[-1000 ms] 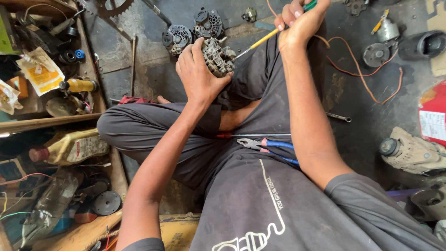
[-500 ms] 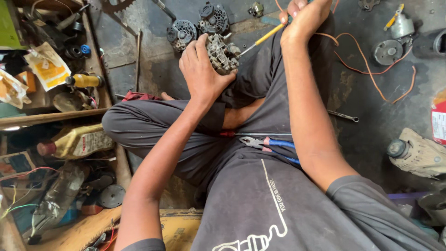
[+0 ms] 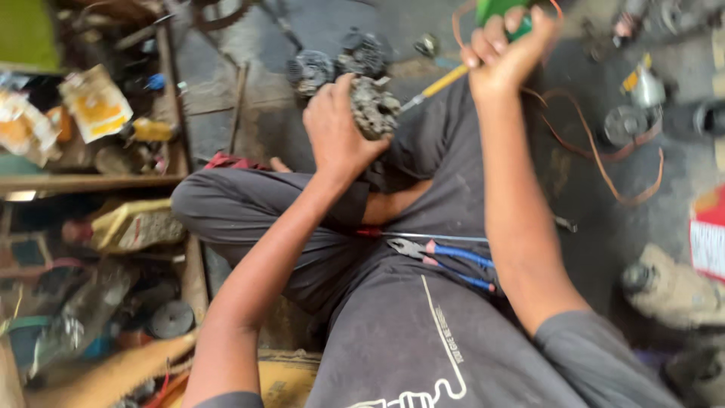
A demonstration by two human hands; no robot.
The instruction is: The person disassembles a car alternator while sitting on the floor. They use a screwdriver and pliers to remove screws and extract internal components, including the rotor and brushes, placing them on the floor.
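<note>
The dirty floor (image 3: 249, 113) carries two round metal parts (image 3: 336, 64) just beyond the left hand (image 3: 340, 132), probably alternator pieces.

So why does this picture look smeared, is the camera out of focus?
In the head view it looks like motion blur more than poor focus: the shelf clutter at left and the floor parts at right are streaked. The left hand on the grey metal part is fairly sharp, the right hand on the screwdriver softer. Lighting is flat and dim, with no glare.
</note>
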